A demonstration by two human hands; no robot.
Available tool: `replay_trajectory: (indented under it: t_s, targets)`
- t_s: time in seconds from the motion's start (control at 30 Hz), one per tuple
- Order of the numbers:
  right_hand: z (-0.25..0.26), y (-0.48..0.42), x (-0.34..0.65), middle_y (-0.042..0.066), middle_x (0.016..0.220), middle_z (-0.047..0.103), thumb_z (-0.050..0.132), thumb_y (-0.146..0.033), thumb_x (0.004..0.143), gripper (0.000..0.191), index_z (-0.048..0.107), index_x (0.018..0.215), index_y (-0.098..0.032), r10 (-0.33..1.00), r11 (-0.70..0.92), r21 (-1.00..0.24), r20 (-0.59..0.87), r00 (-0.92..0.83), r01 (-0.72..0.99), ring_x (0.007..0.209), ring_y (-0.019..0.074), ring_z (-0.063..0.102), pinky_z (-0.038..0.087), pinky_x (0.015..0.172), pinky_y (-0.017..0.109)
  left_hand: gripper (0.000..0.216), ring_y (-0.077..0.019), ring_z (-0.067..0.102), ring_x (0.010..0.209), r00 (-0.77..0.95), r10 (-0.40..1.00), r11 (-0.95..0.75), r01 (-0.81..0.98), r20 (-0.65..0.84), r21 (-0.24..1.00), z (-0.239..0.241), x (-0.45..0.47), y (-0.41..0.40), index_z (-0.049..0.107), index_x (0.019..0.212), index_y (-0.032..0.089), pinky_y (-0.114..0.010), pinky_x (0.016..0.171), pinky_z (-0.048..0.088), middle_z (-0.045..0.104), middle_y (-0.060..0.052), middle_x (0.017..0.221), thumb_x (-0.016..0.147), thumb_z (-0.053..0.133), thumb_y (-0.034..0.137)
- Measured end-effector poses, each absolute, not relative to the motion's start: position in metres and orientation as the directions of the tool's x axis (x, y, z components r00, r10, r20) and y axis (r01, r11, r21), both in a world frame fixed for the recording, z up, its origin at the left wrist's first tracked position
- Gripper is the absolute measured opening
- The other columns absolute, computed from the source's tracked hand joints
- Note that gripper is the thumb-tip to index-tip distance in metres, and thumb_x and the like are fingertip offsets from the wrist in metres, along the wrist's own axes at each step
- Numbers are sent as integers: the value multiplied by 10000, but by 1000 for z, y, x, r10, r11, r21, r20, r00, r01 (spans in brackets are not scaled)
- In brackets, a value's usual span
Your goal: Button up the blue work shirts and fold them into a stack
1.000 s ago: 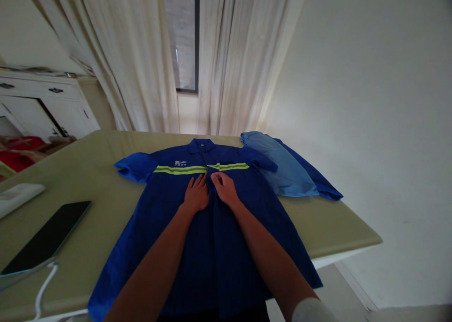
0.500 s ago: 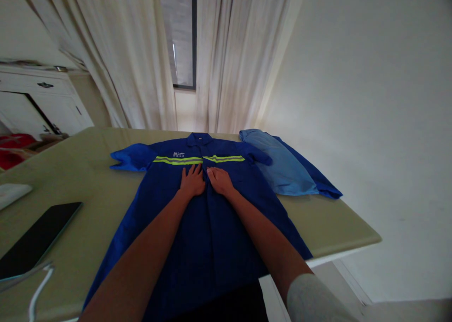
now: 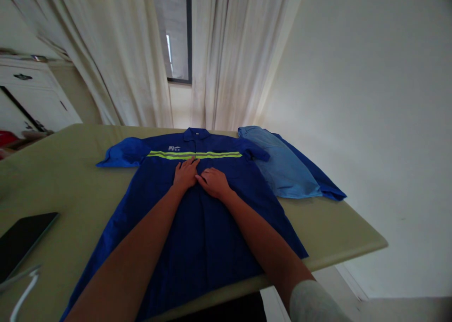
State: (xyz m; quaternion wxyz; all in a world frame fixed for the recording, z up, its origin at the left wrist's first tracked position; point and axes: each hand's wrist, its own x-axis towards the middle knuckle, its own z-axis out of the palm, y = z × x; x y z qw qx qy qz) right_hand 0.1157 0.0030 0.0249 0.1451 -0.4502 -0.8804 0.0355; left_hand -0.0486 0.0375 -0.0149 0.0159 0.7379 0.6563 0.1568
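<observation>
A dark blue short-sleeved work shirt with a yellow-green reflective stripe across the chest lies spread face up on a pale green table. My left hand lies flat on the shirt just below the stripe, fingers stretched out. My right hand rests beside it on the shirt's front placket, fingers curled down onto the cloth; I cannot see whether it pinches anything. The two hands touch at the middle of the chest.
A second garment, light blue over dark blue, lies folded at the table's right. A dark tablet and a white cable sit at the left edge. White curtains, a window and a white cabinet stand behind.
The view has shifted so the shirt sits higher and more to the left. Both hands have stayed on the chest, the right hand moving slightly left toward the placket.
</observation>
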Motion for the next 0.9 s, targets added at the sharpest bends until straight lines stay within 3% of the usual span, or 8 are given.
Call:
replay_trajectory:
  t_s: [0.2, 0.27, 0.33, 0.4, 0.47, 0.9]
  targets:
    - [52, -53, 117, 160, 1169, 713, 429, -584, 1053, 535, 725, 1129, -146, 796, 598, -206, 43, -603, 774, 1090, 276, 677, 532, 931, 384, 572, -270, 594, 1326, -89, 965, -21, 911, 247, 412, -8, -46, 38, 371, 1584, 162, -494, 1195, 350, 628, -156, 1446, 1072, 232, 376]
    - [49, -93, 124, 177, 1333, 661, 442, -634, 1034, 603, 676, 1277, -134, 708, 684, -279, 34, -705, 674, 1257, 296, 617, 497, 1046, 419, 578, -284, 541, 1385, -45, 967, -57, 922, 251, 384, -7, -45, 36, 434, 1554, 189, -516, 1219, 311, 581, -138, 1505, 1061, 267, 441]
    - [44, -135, 133, 173, 1548, 504, 453, -700, 1002, 726, 553, 1463, -147, 627, 744, -346, 66, -777, 571, 1447, 299, 462, 354, 1209, 463, 585, -292, 431, 1477, 29, 973, -102, 945, 230, 310, -7, -43, 33, 487, 1528, 222, -547, 1251, 238, 471, -111, 1603, 1042, 304, 492]
    - [39, -172, 141, 117, 1645, 382, 446, -729, 989, 784, 418, 1577, -212, 583, 768, -388, 95, -807, 509, 1537, 270, 327, 187, 1292, 478, 617, -294, 333, 1535, 76, 981, -120, 962, 180, 245, -8, -40, 31, 452, 1558, 230, -574, 1262, 191, 357, -93, 1671, 1034, 290, 514]
    - [38, -196, 146, 79, 1671, 338, 437, -726, 994, 789, 342, 1618, -252, 569, 773, -406, 102, -816, 488, 1565, 241, 266, 107, 1312, 461, 648, -293, 271, 1563, 94, 987, -121, 970, 131, 212, -9, -37, 29, 377, 1603, 231, -592, 1262, 177, 293, -82, 1697, 1034, 250, 515]
    - [31, -235, 139, 65, 1700, 231, 581, -678, 949, 894, 193, 1666, -308, 575, 776, -382, 98, -812, 503, 1580, 268, 226, 122, 1317, 498, 595, -268, 266, 1568, 108, 986, -135, 963, 123, 233, -10, -36, 1, 384, 1599, 268, -594, 1260, 175, 307, -75, 1691, 1048, 220, 422]
